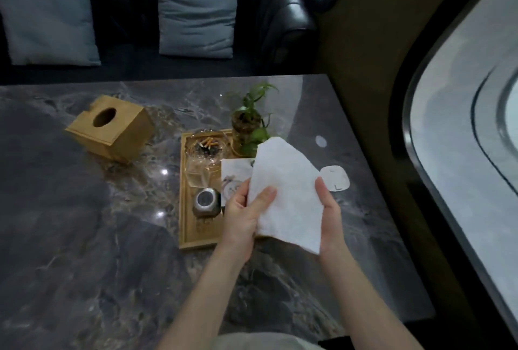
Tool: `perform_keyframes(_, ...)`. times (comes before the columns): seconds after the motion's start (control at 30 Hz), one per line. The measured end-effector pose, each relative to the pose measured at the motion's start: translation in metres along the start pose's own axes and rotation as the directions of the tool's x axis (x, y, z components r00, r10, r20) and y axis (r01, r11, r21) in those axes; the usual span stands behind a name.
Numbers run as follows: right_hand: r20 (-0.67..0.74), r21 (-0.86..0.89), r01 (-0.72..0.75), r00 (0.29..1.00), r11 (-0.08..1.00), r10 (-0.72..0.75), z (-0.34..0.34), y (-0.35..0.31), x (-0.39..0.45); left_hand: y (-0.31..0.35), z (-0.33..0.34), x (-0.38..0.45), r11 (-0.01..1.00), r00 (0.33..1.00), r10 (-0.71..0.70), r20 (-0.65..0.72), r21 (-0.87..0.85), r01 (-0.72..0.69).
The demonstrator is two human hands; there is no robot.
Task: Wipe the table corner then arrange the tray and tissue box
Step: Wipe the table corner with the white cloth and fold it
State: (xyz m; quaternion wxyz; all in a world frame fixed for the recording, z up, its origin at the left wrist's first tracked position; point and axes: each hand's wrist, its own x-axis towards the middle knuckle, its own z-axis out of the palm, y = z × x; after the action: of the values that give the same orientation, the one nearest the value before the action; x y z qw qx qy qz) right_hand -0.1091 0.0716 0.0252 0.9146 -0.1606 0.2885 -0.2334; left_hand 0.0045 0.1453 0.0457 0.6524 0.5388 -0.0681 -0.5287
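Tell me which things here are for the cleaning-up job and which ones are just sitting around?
For the job: white cloth, held by left hand and right hand; wooden tray; tissue box; marble table.

Just sitting around: potted plant, ashtray with cigarette butts, two cushions on the sofa, white tag on the table.

Both hands, the left hand (244, 216) and the right hand (330, 218), hold a folded white cloth (288, 195) above the dark marble table (84, 237), over the right side of a wooden tray (185, 232) carrying an ashtray (206, 146), with a wooden tissue box (110, 131) well to its left.
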Motion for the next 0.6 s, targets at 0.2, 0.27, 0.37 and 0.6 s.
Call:
perform_keyframes(0.2, -0.222, -0.015, 0.05, 0.974, 0.999, -0.052, -0.023, -0.045, -0.016, -0.026, 0.028, 0.038, 0.919, 0.997, -0.07, 0.031, 0.392, 0.053)
perform_keyframes(0.27, -0.257, -0.056, 0.046, 0.965, 0.997, -0.059, -0.03, -0.059, -0.014, -0.032, 0.035, 0.054, 0.852, 0.997, -0.024, 0.068, 0.523, -0.015)
perform_keyframes(0.37, -0.3, -0.101, 0.044, 0.951, 0.994, -0.072, -0.033, -0.085, -0.011, -0.043, 0.045, 0.077, 0.754, 0.987, 0.032, 0.16, 0.644, -0.129)
perform_keyframes(0.6, -0.402, -0.339, 0.087, 0.887, 0.937, -0.228, -0.029, -0.165, 0.016, -0.069, 0.072, 0.133, 0.39, 0.952, 0.234, 0.198, 0.878, -0.278)
